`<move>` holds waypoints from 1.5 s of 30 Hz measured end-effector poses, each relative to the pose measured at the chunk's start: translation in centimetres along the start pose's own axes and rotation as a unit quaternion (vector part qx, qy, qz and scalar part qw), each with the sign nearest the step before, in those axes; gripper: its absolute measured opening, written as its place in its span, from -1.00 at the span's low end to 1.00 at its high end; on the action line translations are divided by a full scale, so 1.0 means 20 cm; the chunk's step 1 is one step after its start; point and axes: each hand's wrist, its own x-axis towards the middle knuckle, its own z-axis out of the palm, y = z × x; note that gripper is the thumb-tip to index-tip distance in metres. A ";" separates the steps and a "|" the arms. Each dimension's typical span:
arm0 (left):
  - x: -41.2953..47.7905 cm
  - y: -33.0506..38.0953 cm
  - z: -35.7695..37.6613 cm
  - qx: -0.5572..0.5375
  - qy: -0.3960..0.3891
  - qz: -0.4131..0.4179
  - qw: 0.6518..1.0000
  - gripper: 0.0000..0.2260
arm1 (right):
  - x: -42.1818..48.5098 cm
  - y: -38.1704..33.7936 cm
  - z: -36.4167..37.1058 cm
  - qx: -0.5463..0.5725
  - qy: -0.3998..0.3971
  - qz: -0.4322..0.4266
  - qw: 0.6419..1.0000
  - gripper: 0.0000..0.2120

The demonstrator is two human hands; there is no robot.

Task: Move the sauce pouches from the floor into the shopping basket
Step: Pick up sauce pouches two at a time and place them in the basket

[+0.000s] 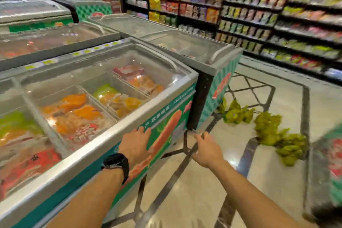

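Green sauce pouches [266, 126] lie scattered in clusters on the floor [203, 181].

Bright, even store lighting is filling the whole scene, with no hard shadows falling anywhere. Glare is spreading across the glass freezer lids [103, 79], washing out parts of the packets beneath, and a small bright spot is reflecting off the polished floor [238, 161]. Motion blur is smearing almost everything: the shelves [277, 15] at the upper right are streaking into bands of colour, and the green pouches [268, 126] on the floor are reading only as soft blobs. The wide-angle lens is bending straight edges, most strongly toward the frame's borders. Both forearms are staying comparatively sharp.
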 end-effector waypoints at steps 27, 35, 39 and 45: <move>1.61 1.05 -0.23 0.037 0.000 0.252 0.967 -0.45 | 0.60 1.32 -0.24 0.133 0.057 0.304 0.942 -0.38; 2.02 1.57 -0.27 0.053 0.003 0.312 0.949 -0.47 | 0.95 1.73 -0.39 0.120 0.049 0.303 0.944 -0.35; 2.30 1.72 -0.30 0.053 0.008 0.329 0.943 -0.47 | 1.18 1.86 -0.48 0.116 0.053 0.303 0.944 -0.34; 2.81 1.82 -0.29 0.042 -0.006 0.353 0.935 -0.54 | 1.56 2.03 -0.59 0.105 0.054 0.315 0.942 -0.38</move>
